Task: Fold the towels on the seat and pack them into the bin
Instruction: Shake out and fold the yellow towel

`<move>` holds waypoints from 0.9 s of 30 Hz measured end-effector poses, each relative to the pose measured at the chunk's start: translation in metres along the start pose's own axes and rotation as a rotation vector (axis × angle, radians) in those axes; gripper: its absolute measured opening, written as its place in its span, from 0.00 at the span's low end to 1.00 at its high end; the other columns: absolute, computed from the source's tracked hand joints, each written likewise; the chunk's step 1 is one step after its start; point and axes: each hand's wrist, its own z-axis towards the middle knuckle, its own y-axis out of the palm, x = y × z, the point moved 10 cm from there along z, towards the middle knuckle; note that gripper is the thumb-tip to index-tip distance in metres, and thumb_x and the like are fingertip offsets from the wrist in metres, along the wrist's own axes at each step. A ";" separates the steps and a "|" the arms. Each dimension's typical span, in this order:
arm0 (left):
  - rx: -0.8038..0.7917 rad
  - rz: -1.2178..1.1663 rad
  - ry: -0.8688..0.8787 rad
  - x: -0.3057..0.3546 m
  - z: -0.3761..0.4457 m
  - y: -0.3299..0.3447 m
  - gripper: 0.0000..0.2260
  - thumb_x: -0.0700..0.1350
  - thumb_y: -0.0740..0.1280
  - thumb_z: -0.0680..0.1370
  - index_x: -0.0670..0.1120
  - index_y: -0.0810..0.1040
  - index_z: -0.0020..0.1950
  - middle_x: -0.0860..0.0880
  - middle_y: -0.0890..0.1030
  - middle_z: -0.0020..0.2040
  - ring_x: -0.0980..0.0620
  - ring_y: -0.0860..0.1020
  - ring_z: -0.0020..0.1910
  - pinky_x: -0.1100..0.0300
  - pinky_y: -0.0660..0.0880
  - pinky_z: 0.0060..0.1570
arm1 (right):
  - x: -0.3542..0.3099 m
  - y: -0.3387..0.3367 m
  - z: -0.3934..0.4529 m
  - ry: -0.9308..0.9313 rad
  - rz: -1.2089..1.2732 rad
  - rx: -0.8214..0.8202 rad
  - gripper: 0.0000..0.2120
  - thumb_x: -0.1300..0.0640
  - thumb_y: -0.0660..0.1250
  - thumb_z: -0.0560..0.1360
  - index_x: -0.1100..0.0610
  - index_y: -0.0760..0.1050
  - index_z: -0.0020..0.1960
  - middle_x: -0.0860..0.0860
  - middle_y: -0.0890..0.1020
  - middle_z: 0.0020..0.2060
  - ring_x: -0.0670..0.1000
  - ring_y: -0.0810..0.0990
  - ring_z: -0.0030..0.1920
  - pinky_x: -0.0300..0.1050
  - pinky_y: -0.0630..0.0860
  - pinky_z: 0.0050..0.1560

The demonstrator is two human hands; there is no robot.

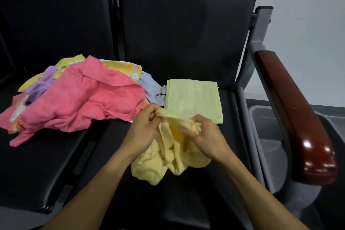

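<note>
Towels lie across two black seats: a loose heap on the left seat, topped by a crumpled pink towel (pixel 82 99) with yellow, lilac and pale blue ones showing beneath and behind it. Its right edge spills over the gap between the seats. A folded green towel (pixel 194 99) lies flat on the right seat (pixel 186 201), square to the seat back, its left edge just beside the heap and its right edge near the seat's right side. Bare black cushion shows in front of the heap and along the near edge of the right seat.

A pale yellow towel (pixel 158 166) is bunched at the middle of the right seat, lower folds resting on the cushion, upper edge lifted. The left hand (pixel 143 127) pinches that upper edge, fingers curled round the cloth. The right hand (pixel 203 134) grips the same edge close by, fingers curled, thumb hidden.

Right of the seat stands a dark red armrest (pixel 298 127); beyond and below it sits a grey bin (pixel 261 115), partly hidden by the armrest.
</note>
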 end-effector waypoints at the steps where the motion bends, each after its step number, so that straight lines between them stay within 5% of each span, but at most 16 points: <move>1: -0.040 -0.050 0.009 0.006 -0.001 0.004 0.09 0.37 0.60 0.83 0.46 0.76 0.48 0.45 0.81 0.45 0.53 0.79 0.45 0.53 0.74 0.49 | -0.003 0.009 -0.001 -0.021 0.002 -0.064 0.21 0.45 0.76 0.72 0.50 0.73 0.60 0.42 0.81 0.45 0.38 0.78 0.45 0.29 0.72 0.42; 3: -0.139 -0.033 0.053 0.016 -0.007 0.019 0.09 0.37 0.60 0.83 0.48 0.76 0.50 0.45 0.81 0.44 0.51 0.79 0.44 0.55 0.74 0.48 | -0.012 0.020 -0.004 -0.085 0.082 -0.124 0.33 0.45 0.79 0.68 0.45 0.68 0.68 0.41 0.81 0.51 0.39 0.79 0.51 0.31 0.74 0.51; 7: -0.140 0.002 0.060 0.013 -0.008 0.025 0.06 0.42 0.68 0.79 0.53 0.75 0.52 0.45 0.76 0.38 0.51 0.74 0.35 0.54 0.71 0.41 | -0.035 0.020 -0.005 -0.253 0.093 -0.086 0.05 0.55 0.71 0.76 0.56 0.78 0.47 0.49 0.82 0.38 0.46 0.79 0.40 0.47 0.75 0.45; 11: -0.162 0.284 0.072 -0.001 -0.009 0.028 0.09 0.43 0.69 0.80 0.56 0.72 0.49 0.56 0.74 0.37 0.61 0.72 0.33 0.63 0.69 0.37 | -0.024 -0.015 -0.002 -0.109 0.463 0.146 0.07 0.61 0.63 0.79 0.58 0.75 0.43 0.52 0.80 0.37 0.47 0.78 0.40 0.45 0.74 0.44; 14: -0.134 0.467 0.051 -0.020 -0.009 0.026 0.14 0.38 0.65 0.79 0.57 0.72 0.41 0.57 0.78 0.35 0.59 0.76 0.36 0.57 0.71 0.40 | -0.010 -0.024 -0.001 0.013 0.697 0.189 0.08 0.58 0.63 0.77 0.64 0.74 0.47 0.56 0.80 0.40 0.53 0.79 0.42 0.50 0.75 0.45; 17: -0.094 0.084 -0.055 -0.021 -0.005 0.016 0.11 0.34 0.62 0.82 0.47 0.80 0.52 0.50 0.86 0.46 0.52 0.84 0.50 0.51 0.80 0.53 | -0.004 -0.021 0.001 0.016 0.355 0.129 0.06 0.54 0.67 0.80 0.57 0.76 0.52 0.49 0.83 0.43 0.48 0.82 0.46 0.41 0.76 0.45; 21: -0.156 -0.210 0.034 0.011 -0.007 0.025 0.11 0.33 0.60 0.83 0.42 0.80 0.58 0.43 0.85 0.51 0.50 0.83 0.53 0.55 0.77 0.57 | -0.007 0.020 -0.003 -0.058 0.182 -0.181 0.36 0.46 0.78 0.69 0.46 0.64 0.72 0.41 0.80 0.57 0.40 0.79 0.57 0.38 0.76 0.58; 24: -0.209 -0.267 0.058 0.017 -0.011 0.033 0.10 0.41 0.65 0.82 0.47 0.81 0.62 0.45 0.83 0.45 0.50 0.82 0.48 0.59 0.77 0.53 | -0.017 0.035 -0.004 -0.206 0.015 -0.176 0.21 0.47 0.73 0.74 0.49 0.75 0.65 0.44 0.83 0.54 0.42 0.80 0.55 0.45 0.77 0.57; 26: -0.135 -0.207 0.047 0.011 -0.007 0.025 0.09 0.48 0.66 0.82 0.52 0.81 0.61 0.51 0.81 0.42 0.54 0.80 0.45 0.62 0.76 0.51 | -0.022 0.025 -0.002 -0.217 0.014 -0.061 0.07 0.51 0.67 0.79 0.52 0.81 0.52 0.45 0.84 0.44 0.40 0.81 0.46 0.44 0.78 0.48; 27: -0.109 -0.156 0.029 0.006 -0.006 0.021 0.09 0.52 0.67 0.81 0.53 0.80 0.59 0.52 0.82 0.43 0.53 0.81 0.45 0.61 0.76 0.51 | -0.021 0.017 -0.001 -0.189 0.072 0.003 0.08 0.52 0.65 0.81 0.52 0.80 0.47 0.45 0.83 0.39 0.39 0.80 0.41 0.41 0.76 0.43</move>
